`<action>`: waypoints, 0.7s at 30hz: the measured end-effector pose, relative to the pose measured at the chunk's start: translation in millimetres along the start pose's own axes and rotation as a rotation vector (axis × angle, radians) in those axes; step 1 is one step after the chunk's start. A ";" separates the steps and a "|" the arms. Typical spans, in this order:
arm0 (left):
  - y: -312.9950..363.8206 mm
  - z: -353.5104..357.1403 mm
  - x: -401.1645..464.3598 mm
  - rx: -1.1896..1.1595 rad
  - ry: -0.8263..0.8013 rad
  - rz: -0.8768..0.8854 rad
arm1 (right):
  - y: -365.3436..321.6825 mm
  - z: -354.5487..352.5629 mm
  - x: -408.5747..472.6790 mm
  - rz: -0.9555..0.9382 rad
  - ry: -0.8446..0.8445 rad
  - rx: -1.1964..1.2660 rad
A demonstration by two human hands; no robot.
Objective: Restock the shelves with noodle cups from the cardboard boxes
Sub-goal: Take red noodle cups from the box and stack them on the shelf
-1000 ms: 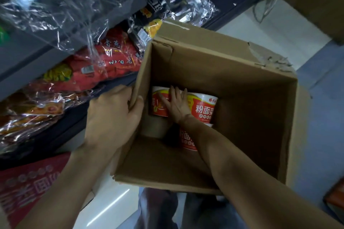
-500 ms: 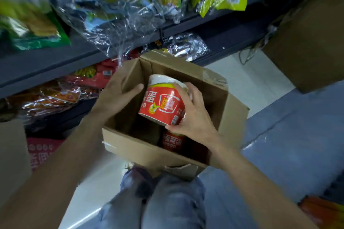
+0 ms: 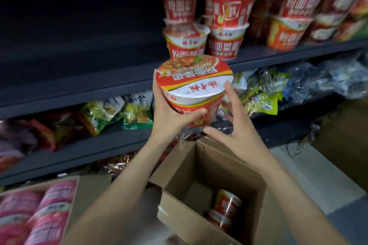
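A red and white noodle cup (image 3: 194,82) is held up in front of the shelves, lid tilted toward me. My left hand (image 3: 171,113) grips its left side and base, thumb curled under it. My right hand (image 3: 233,125) is spread at its right side, fingertips by the rim and thumb below the base. Below my arms stands the open cardboard box (image 3: 201,223) with more red cups (image 3: 227,207) inside. Matching noodle cups (image 3: 225,26) are stacked in two layers on the upper shelf (image 3: 298,51), right of a dark bare stretch.
The middle shelf (image 3: 79,147) holds bagged snacks (image 3: 119,113) and clear-wrapped packs. A second cardboard box with pink packages (image 3: 37,215) sits at lower left. Another brown box (image 3: 346,141) stands at right on the pale floor.
The cup has come up out of the box to shelf height. My left hand left the box flap and took hold of the cup; my right hand has loosened its grip. My view has tilted up.
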State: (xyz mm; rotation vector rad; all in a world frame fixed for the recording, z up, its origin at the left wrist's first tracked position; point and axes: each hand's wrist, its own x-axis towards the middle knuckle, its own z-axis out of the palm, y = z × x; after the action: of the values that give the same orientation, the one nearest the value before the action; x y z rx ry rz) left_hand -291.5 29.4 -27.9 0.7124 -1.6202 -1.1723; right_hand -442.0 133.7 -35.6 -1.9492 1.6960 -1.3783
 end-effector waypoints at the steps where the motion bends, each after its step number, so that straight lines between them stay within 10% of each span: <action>1: 10.7 1.1 12.8 0.001 0.015 0.057 | -6.0 0.9 15.0 -0.011 0.047 0.066; 8: 56.2 5.4 131.2 0.156 0.051 0.293 | -14.0 -12.5 144.3 -0.088 0.361 0.067; 15: 33.0 0.4 222.2 0.692 0.137 0.111 | 27.0 -14.0 240.2 0.033 0.311 -0.262; 21: 2.5 -4.3 212.0 0.391 0.082 0.151 | 46.3 -2.6 241.4 0.095 0.233 -0.416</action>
State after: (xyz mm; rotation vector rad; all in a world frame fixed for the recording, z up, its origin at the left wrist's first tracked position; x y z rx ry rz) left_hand -362.2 -153.7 52.5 0.8536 -1.8199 -0.7149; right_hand -499.1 -87.8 54.3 -1.9286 2.3104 -1.3460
